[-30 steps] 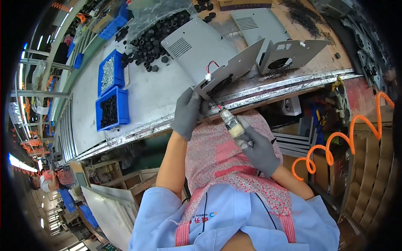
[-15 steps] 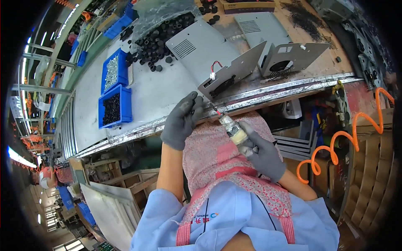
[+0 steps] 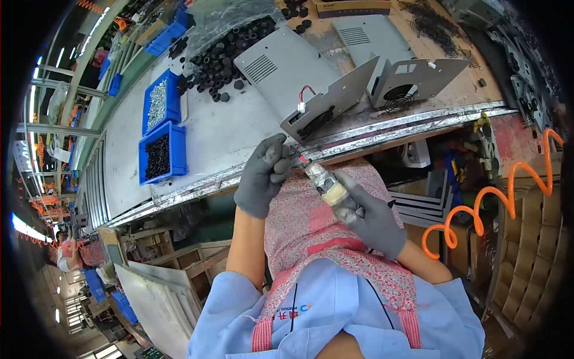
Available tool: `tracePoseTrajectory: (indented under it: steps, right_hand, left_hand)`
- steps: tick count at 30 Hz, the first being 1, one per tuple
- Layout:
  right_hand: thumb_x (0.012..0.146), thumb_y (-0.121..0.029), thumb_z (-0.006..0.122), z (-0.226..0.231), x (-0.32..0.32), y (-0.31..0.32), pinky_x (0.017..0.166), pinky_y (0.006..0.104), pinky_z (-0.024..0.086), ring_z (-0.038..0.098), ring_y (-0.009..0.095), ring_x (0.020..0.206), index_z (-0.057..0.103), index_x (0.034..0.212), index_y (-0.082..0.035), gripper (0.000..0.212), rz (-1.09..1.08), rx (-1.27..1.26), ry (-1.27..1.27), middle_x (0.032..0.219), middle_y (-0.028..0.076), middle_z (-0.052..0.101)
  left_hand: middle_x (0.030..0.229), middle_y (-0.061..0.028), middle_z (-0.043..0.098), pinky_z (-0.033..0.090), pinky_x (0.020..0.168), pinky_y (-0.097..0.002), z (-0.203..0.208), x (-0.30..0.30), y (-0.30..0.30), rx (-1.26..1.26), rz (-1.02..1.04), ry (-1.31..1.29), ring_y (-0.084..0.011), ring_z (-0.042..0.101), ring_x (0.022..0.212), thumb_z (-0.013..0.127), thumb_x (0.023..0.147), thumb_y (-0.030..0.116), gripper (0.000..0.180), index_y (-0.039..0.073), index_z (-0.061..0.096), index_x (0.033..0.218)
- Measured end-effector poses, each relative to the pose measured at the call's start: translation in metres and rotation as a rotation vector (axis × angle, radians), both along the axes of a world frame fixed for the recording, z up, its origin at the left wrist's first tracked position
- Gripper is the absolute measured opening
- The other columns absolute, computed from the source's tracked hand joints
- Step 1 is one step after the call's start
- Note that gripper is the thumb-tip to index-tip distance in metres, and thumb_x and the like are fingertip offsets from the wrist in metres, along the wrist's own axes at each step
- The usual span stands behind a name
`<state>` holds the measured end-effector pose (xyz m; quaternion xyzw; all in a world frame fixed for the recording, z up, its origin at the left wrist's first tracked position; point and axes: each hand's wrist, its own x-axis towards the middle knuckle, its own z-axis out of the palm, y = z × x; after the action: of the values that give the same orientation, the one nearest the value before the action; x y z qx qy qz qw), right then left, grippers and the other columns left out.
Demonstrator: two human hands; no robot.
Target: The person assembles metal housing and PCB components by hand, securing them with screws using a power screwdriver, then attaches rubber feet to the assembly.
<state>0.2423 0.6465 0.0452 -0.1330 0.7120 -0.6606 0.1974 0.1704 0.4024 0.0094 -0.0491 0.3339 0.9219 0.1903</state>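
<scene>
My right hand (image 3: 375, 222), in a grey glove, is wrapped round a power screwdriver (image 3: 329, 186) with a worn, taped body. Its bit points up and left toward my left hand (image 3: 262, 179), also gloved in grey. The left fingers are curled together beside the bit; whatever they pinch is too small to make out. Just beyond the hands, at the bench edge, a bent grey metal housing (image 3: 338, 99) stands with a dark fan and a red and black wire with a white plug (image 3: 302, 106). A similar housing (image 3: 421, 81) is to its right.
On the bench (image 3: 209, 134), a blue bin (image 3: 179, 157) holds black screws and another blue bin (image 3: 174, 100) holds silver ones. Loose black caps (image 3: 224, 66) lie behind, near clear plastic. An orange coiled hose (image 3: 472, 215) hangs at the right. A metal rail (image 3: 412, 127) edges the bench.
The left hand has shifted slightly right, its fingers curling in more closely by the bit. The screwdriver has moved a little up and left.
</scene>
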Motion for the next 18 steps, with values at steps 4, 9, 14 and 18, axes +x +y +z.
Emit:
tracePoseTrajectory:
  steps: [4,9,14,18]
  right_hand:
    - [0.086,-0.012,0.05,-0.002,-0.001,-0.001,0.076,0.0232,0.045,0.056,0.009,0.084,0.025,0.137,-0.006,0.057,-0.001,-0.031,-0.027,0.091,0.007,0.06]
    - [0.087,-0.016,0.052,0.001,-0.001,0.0,0.077,0.0231,0.045,0.056,0.009,0.085,0.025,0.137,-0.005,0.058,0.026,-0.05,-0.076,0.093,0.007,0.06]
    - [0.087,-0.02,0.053,-0.001,0.001,-0.001,0.077,0.0233,0.045,0.056,0.009,0.086,0.025,0.137,-0.005,0.059,0.013,-0.043,-0.036,0.095,0.007,0.059]
    - [0.087,-0.016,0.052,0.004,0.0,0.001,0.077,0.0228,0.044,0.055,0.008,0.085,0.025,0.137,-0.006,0.057,0.039,-0.062,-0.114,0.095,0.007,0.06]
  left_hand:
    - [0.077,-0.0041,0.052,0.027,0.037,-0.0164,0.014,0.003,0.01,-0.131,0.043,-0.059,-0.0056,0.038,0.048,0.06,0.083,0.023,0.036,-0.001,0.048,0.107]
    - [0.068,-0.0007,0.051,0.027,0.035,-0.0173,0.019,0.003,0.016,-0.316,0.041,-0.043,-0.0057,0.036,0.043,0.06,0.082,0.033,0.038,0.0,0.05,0.101]
    - [0.062,0.0,0.048,0.026,0.035,-0.0176,0.023,0.005,0.023,-0.348,0.058,-0.03,-0.0063,0.036,0.042,0.06,0.083,0.035,0.037,0.001,0.051,0.095]
    - [0.057,0.0006,0.046,0.026,0.036,-0.0182,0.026,0.005,0.024,-0.507,0.101,0.003,-0.0069,0.036,0.04,0.061,0.082,0.038,0.038,0.002,0.052,0.091]
